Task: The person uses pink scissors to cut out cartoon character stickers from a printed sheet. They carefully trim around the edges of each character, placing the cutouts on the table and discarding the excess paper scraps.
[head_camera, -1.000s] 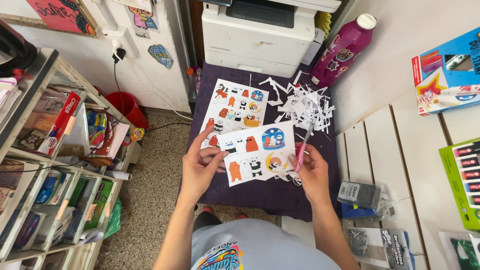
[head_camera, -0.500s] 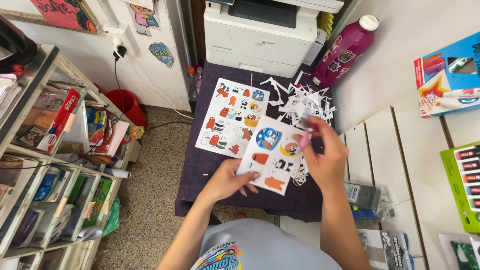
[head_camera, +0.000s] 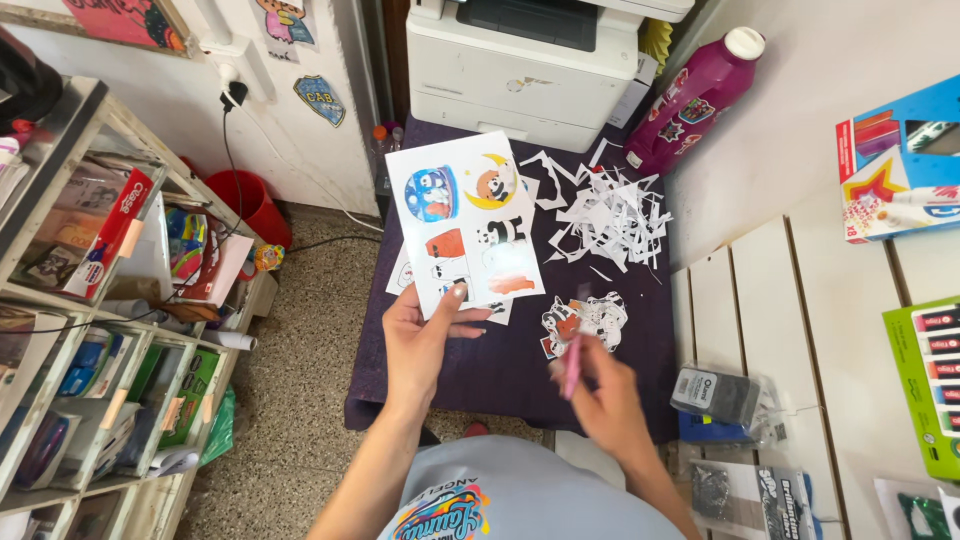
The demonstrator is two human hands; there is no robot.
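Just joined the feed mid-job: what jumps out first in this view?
The left hand holds up a white sheet of cartoon stickers over the dark purple table, mid-frame. To its right lies a heap of white paper offcuts, with a tall magenta bottle against the wall behind it. The right hand is blurred, gripping a pink tool just below a small pile of cut-out stickers.
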